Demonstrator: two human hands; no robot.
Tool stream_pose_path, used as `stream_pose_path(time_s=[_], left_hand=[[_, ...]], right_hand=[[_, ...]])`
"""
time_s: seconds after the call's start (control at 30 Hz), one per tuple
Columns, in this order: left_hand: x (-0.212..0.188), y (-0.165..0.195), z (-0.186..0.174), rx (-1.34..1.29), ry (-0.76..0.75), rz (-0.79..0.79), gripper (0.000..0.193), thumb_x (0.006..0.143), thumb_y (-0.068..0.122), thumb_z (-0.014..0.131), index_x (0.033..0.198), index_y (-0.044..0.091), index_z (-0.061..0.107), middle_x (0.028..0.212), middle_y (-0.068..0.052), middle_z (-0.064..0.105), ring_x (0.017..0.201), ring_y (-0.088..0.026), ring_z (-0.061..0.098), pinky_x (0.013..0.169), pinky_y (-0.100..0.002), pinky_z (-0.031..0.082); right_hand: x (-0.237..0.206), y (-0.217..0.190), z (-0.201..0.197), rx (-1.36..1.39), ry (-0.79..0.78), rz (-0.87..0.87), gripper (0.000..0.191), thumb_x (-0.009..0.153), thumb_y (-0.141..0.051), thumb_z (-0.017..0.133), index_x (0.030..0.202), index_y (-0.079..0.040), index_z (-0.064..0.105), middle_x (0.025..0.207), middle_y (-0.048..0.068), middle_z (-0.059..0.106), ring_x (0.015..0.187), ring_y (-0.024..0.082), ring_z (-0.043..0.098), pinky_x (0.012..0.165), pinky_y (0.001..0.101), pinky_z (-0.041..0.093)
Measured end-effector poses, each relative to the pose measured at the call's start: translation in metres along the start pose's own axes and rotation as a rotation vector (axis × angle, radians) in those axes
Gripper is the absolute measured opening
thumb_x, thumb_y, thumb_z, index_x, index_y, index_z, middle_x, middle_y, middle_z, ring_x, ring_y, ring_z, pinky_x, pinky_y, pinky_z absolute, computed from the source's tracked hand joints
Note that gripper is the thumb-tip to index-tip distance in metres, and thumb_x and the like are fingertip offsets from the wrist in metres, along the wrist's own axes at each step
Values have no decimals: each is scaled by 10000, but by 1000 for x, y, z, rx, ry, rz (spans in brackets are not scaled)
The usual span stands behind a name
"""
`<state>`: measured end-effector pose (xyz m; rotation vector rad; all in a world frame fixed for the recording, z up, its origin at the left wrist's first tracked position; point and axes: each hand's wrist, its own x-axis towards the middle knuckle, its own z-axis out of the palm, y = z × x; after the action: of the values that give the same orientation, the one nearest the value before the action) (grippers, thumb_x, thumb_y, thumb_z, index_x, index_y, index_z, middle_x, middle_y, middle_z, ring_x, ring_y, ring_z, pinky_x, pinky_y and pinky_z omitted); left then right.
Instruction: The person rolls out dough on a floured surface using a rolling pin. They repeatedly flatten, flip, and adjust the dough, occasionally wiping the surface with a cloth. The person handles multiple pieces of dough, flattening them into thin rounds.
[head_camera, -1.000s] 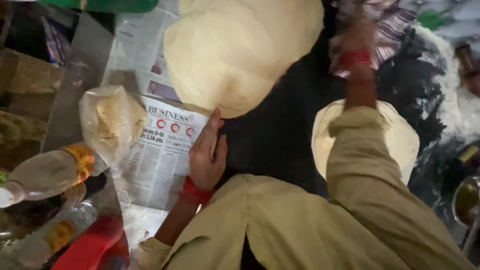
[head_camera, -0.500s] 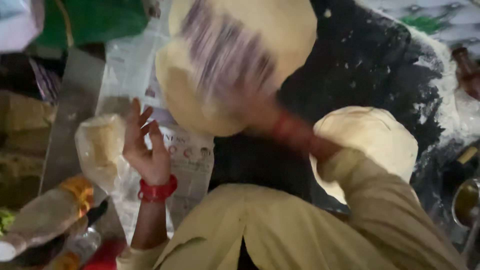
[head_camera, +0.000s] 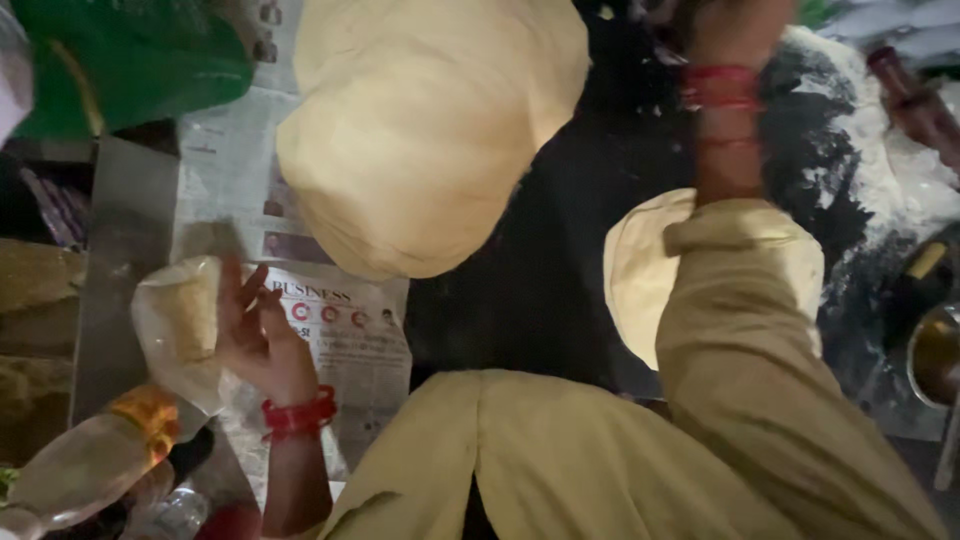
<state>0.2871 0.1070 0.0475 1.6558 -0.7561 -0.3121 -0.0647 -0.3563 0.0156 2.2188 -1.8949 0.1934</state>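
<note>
Head cam: big flat dough sheet (head_camera: 430, 130) is laid over newspaper (head_camera: 340, 330), already stretched thin. Left hand (head_camera: 255, 335) is held open, fingers spread, nothing gripped, w/ a plastic bag (head_camera: 170, 330) just beside. Right hand (head_camera: 735, 25) is mostly cut off at top; finger state can't be told. A 2nd smaller dough round (head_camera: 640, 275) is left unstretched, judging by size.
</note>
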Motion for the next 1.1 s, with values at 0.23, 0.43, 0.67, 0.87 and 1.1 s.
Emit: stream_pose_path(time_s=[0.23, 0.43, 0.67, 0.87, 1.1], left_hand=[[3, -29, 65, -137, -158, -10, 497, 1076, -37, 527, 1563, -69, 433, 1613, -209, 484, 1468, -294, 515, 1173, -363, 453], [-3, -15, 65, -190, -248, -113, 495, 1039, -9, 533, 1531, -19, 481, 1551, -179, 548, 1308, -254, 622, 1020, -316, 528], [-24, -3, 71, -99, -286, -136, 423, 1024, 5, 579, 1446, -3, 557, 1435, -126, 627, 1222, -234, 671, 921, -309, 561], [-7, 7, 106, -134, -376, -39, 417, 1002, -6, 594, 1418, 33, 589, 1449, -139, 614, 1216, -225, 669, 919, -306, 559], [26, 11, 137, -220, -384, -17, 366, 995, -19, 600, 1352, 43, 645, 1424, -111, 635, 1199, -197, 681, 894, -279, 550]], right_hand=[[-228, -170, -37, 1305, -747, -1061, 242, 912, 25, 624, 1085, -116, 718, 1111, 93, 740, 1104, 234, 718, 965, 386, 579], [-124, -78, -45, 923, -959, 6, 237, 953, -197, 607, 1155, -111, 696, 1059, 99, 764, 955, 233, 782, 818, 349, 660], [-46, 40, -3, 90, 449, 19, 784, 798, -320, 876, 1473, -98, 547, 1447, 340, 425, 1298, 536, 440, 1006, 681, 401], [-53, -79, 24, 258, 321, -180, 449, 883, -247, 749, 1307, -148, 641, 1378, 203, 545, 1293, 457, 446, 981, 712, 307], [-45, -120, 14, 538, 127, -191, 131, 931, -135, 690, 1037, -61, 666, 1135, 139, 613, 1136, 392, 541, 916, 544, 451]])
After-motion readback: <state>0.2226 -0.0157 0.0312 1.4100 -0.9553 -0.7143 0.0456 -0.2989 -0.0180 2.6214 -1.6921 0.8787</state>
